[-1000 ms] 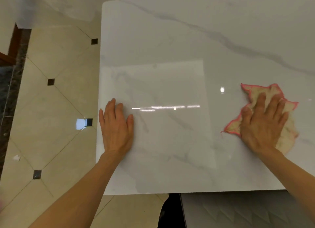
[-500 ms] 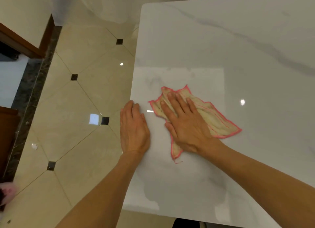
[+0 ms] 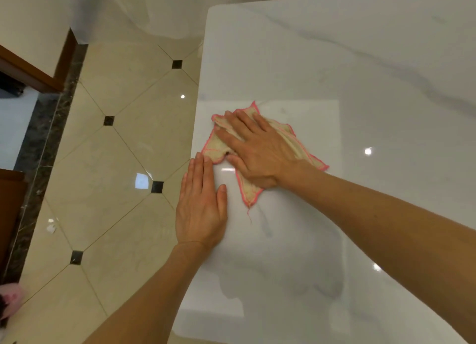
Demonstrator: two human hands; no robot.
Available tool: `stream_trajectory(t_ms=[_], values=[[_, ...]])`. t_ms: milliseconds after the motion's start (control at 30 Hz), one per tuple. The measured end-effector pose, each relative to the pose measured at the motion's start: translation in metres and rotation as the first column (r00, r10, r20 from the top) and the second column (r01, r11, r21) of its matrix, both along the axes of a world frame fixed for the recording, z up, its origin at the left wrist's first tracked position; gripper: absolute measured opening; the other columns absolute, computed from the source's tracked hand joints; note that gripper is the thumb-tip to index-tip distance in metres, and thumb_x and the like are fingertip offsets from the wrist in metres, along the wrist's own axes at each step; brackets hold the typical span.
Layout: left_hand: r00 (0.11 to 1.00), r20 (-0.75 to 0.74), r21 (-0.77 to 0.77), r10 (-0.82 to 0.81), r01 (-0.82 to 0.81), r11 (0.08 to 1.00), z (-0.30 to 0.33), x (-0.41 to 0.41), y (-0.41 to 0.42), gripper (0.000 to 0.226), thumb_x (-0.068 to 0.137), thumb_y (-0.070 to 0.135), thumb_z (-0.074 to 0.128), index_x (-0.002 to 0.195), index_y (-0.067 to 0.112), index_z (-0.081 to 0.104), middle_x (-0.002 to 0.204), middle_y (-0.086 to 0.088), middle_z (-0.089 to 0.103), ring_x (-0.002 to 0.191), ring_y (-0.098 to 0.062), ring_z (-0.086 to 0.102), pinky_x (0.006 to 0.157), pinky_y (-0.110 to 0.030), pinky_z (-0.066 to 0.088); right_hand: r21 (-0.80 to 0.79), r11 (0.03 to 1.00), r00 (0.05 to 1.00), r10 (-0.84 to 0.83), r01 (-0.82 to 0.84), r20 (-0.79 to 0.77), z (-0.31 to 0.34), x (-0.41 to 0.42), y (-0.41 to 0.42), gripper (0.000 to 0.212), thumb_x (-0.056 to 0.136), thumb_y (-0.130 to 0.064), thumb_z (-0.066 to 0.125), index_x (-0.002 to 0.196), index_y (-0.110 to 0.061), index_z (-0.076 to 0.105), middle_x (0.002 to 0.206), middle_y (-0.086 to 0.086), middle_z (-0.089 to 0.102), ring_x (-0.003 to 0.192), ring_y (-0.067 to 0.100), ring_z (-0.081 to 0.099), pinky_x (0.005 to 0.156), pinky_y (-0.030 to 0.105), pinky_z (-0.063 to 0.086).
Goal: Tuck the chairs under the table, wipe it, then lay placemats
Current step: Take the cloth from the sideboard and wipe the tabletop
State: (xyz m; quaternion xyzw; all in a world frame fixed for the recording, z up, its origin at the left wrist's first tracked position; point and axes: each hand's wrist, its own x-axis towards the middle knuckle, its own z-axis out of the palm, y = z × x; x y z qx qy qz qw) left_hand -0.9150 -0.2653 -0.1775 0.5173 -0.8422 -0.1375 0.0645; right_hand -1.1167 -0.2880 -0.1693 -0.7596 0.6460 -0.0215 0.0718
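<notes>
A white marble table (image 3: 360, 73) fills the right side of the view. A beige cloth with a pink hem (image 3: 217, 148) lies near the table's left edge. My right hand (image 3: 257, 150) presses flat on the cloth with its fingers straight, covering its middle. Just below and to the left, my left hand (image 3: 201, 204) rests flat on the table at the left edge, fingers together, its fingertips nearly touching the cloth. No chairs or placemats are in view.
Glossy beige floor tiles (image 3: 116, 163) with small black diamonds lie left of the table. A dark stone strip and brown wooden trim (image 3: 61, 60) run along the far left. A pink object (image 3: 10, 300) shows at the bottom left corner.
My right hand has slid the cloth from the table's right side across to the left edge, close to my left hand. My left hand has stayed flat at the edge.
</notes>
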Motion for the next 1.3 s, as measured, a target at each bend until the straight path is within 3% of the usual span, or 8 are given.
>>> stream_trajectory(t_ms=[200, 267, 367, 467, 633, 867, 1100, 1300], values=[[1.000, 0.019, 0.003, 0.007, -0.007, 1.000, 0.002, 0.000, 0.001, 0.062, 0.102, 0.035, 0.026, 0.157, 0.009, 0.018, 0.166, -0.005, 0.012, 0.153, -0.015, 0.007, 0.124, -0.029, 0.003, -0.028, 0.930, 0.931, -0.366, 0.365, -0.013, 0.000, -0.126, -0.009, 0.065, 0.097, -0.043, 0.018, 0.155, -0.016, 0.014, 0.161, 0.012, 0.018, 0.147, 0.034, 0.016, 0.118, 0.051, 0.013], [1.000, 0.013, 0.009, 0.005, -0.005, 1.000, 0.004, -0.001, 0.002, 0.062, 0.102, 0.036, 0.023, 0.157, 0.009, 0.018, 0.166, -0.004, 0.011, 0.153, -0.014, 0.006, 0.123, -0.025, -0.001, -0.047, 0.856, 0.856, -0.516, 0.515, -0.023, -0.001, -0.180, 0.010, 0.066, 0.095, -0.042, 0.015, 0.155, -0.014, 0.012, 0.160, 0.016, 0.018, 0.145, 0.036, 0.017, 0.118, 0.052, 0.014], [1.000, 0.006, 0.016, 0.002, -0.002, 1.000, 0.003, -0.002, 0.002, 0.061, 0.102, 0.035, 0.023, 0.157, 0.009, 0.018, 0.166, -0.004, 0.011, 0.153, -0.014, 0.005, 0.124, -0.034, 0.009, -0.091, 0.700, 0.703, -0.711, 0.708, 0.007, -0.001, -0.226, 0.046, 0.064, 0.096, -0.042, 0.019, 0.154, -0.014, 0.013, 0.157, 0.022, 0.019, 0.144, 0.040, 0.017, 0.117, 0.054, 0.014], [1.000, -0.002, 0.019, 0.011, -0.011, 1.000, 0.001, -0.001, 0.001, 0.060, 0.103, 0.034, 0.024, 0.157, 0.008, 0.019, 0.165, -0.005, 0.013, 0.153, -0.015, 0.006, 0.123, -0.041, 0.018, -0.092, 0.611, 0.615, -0.788, 0.786, 0.026, -0.006, -0.230, 0.054, 0.064, 0.097, -0.045, 0.017, 0.154, -0.017, 0.011, 0.158, 0.022, 0.015, 0.146, 0.039, 0.013, 0.119, 0.053, 0.009], [1.000, -0.001, 0.013, 0.006, -0.006, 1.000, 0.000, -0.002, 0.000, 0.059, 0.103, 0.032, 0.025, 0.156, 0.005, 0.021, 0.165, -0.009, 0.016, 0.153, -0.019, 0.010, 0.123, -0.042, 0.018, -0.037, 0.539, 0.540, -0.840, 0.842, 0.044, -0.007, -0.216, 0.043, 0.066, 0.096, -0.049, 0.014, 0.154, -0.018, 0.013, 0.161, 0.018, 0.007, 0.148, 0.038, 0.006, 0.119, 0.055, 0.004], [1.000, -0.021, 0.028, 0.020, -0.020, 0.999, 0.003, -0.004, 0.001, 0.058, 0.103, 0.030, 0.023, 0.156, 0.006, 0.021, 0.165, -0.008, 0.014, 0.153, -0.020, 0.009, 0.124, -0.038, 0.011, -0.006, 0.767, 0.766, -0.640, 0.641, 0.059, -0.001, -0.086, 0.035, 0.060, 0.098, -0.043, 0.026, 0.154, -0.023, 0.019, 0.163, 0.011, 0.005, 0.148, 0.034, 0.012, 0.118, 0.054, 0.007], [0.998, -0.050, 0.018, 0.031, -0.031, 0.999, 0.005, -0.006, 0.003, 0.056, 0.104, 0.028, 0.026, 0.156, 0.007, 0.024, 0.165, -0.007, 0.016, 0.152, -0.019, 0.011, 0.124, -0.034, 0.009, 0.026, 0.834, 0.828, -0.551, 0.551, 0.105, 0.000, 0.059, 0.095, 0.069, 0.095, -0.042, 0.042, 0.155, -0.020, 0.017, 0.164, 0.006, -0.005, 0.150, 0.029, 0.005, 0.118, 0.051, 0.008], [0.998, -0.046, -0.012, 0.030, -0.030, 0.999, 0.009, -0.003, 0.007, 0.052, 0.107, 0.023, 0.029, 0.155, 0.005, 0.023, 0.164, -0.011, 0.017, 0.152, -0.023, 0.011, 0.124, -0.037, 0.011, 0.085, 0.848, 0.838, -0.530, 0.524, 0.128, 0.005, 0.088, 0.147, 0.070, 0.095, -0.042, 0.044, 0.156, -0.021, 0.015, 0.163, 0.005, -0.009, 0.150, 0.028, -0.001, 0.120, 0.047, 0.003]])
